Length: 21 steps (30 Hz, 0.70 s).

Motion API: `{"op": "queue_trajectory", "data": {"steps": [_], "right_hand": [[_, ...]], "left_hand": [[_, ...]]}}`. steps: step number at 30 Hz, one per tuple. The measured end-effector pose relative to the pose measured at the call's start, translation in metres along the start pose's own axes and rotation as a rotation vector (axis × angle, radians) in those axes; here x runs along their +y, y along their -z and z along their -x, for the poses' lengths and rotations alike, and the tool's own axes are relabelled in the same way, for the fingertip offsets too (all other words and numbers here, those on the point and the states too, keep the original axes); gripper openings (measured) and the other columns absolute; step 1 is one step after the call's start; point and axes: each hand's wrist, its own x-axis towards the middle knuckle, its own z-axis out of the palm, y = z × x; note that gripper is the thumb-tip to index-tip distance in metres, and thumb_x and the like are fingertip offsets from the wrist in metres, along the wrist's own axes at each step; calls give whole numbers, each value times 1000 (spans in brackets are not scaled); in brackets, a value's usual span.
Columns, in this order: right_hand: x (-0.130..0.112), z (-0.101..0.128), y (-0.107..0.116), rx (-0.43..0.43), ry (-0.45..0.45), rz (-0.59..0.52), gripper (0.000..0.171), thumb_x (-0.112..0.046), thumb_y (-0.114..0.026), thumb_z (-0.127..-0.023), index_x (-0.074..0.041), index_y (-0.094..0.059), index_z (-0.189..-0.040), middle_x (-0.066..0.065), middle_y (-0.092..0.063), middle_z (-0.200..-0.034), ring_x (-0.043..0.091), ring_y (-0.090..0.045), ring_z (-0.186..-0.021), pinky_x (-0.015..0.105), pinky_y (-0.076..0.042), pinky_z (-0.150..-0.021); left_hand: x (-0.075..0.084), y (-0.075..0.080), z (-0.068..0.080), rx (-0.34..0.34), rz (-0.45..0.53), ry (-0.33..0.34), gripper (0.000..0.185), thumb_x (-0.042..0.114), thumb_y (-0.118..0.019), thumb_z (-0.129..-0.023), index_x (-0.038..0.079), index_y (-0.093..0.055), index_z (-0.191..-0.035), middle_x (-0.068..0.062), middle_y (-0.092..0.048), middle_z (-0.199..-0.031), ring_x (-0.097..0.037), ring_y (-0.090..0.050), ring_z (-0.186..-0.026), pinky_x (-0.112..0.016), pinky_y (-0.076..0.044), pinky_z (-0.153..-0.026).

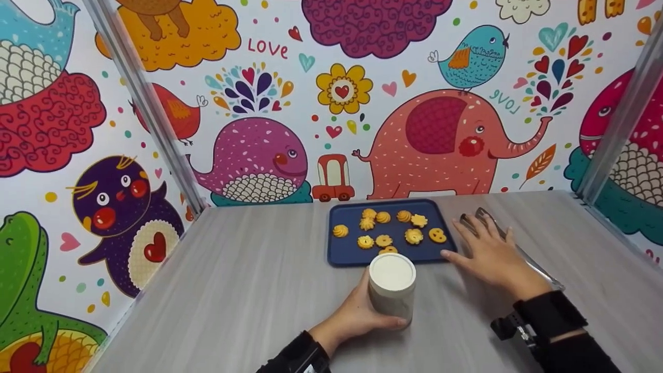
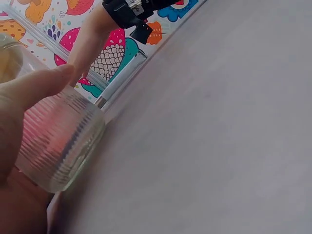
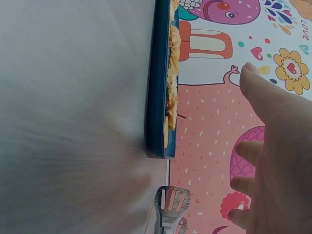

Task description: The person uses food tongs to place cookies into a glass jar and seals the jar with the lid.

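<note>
My left hand (image 1: 357, 311) grips a clear ribbed glass jar (image 2: 58, 141) with a white lid (image 1: 392, 272), which stands upright just in front of the blue tray (image 1: 347, 255). In the left wrist view the thumb lies across the jar's side. My right hand (image 1: 489, 259) is spread with nothing in it, to the right of the tray and above metal tongs (image 1: 538, 267). Part of the tongs is hidden beneath that hand in the head view; their slotted end (image 3: 171, 200) shows in the right wrist view. Several cookies (image 1: 383, 240) of different shapes lie on the tray.
The grey wood-grain table (image 1: 248, 280) ends at a wall with cartoon animals (image 1: 440, 145) at the back. Metal posts (image 1: 155, 119) stand at the table's back corners. A printed side panel (image 1: 124, 223) runs along the left edge.
</note>
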Motion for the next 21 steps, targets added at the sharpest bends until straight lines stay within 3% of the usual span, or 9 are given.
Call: {"op": "queue_trajectory", "data": {"steps": [8,15,21], "right_hand": [[1,1,4,-16,-13,-6,99,-78,-53,-97,-11,-34,-167,32,-22,-170,63,-5,-155,88,4,-110],[-1,0,5,0,-18,-7,97,-74,-57,-97,-9,-34,-166,33,-24,-168,62,-7,-154,89,1,-110],[-11,0,11,-26,-3,-71,97,-73,-57,-98,-10,-31,-167,32,-25,-168,61,-9,-155,87,2,-112]], "left_hand": [[-4,0,-3,-18,37,-15,120,15,-99,-72,29,-26,-167,9,-51,-155,-13,-46,-144,-48,-23,-126],[-5,0,-2,-12,8,-3,118,20,-100,-73,27,-28,-166,11,-52,-154,-13,-46,-145,-50,-23,-127],[-6,0,-2,-16,3,9,117,20,-99,-74,26,-28,-166,10,-52,-154,-13,-46,-144,-50,-24,-127]]}}
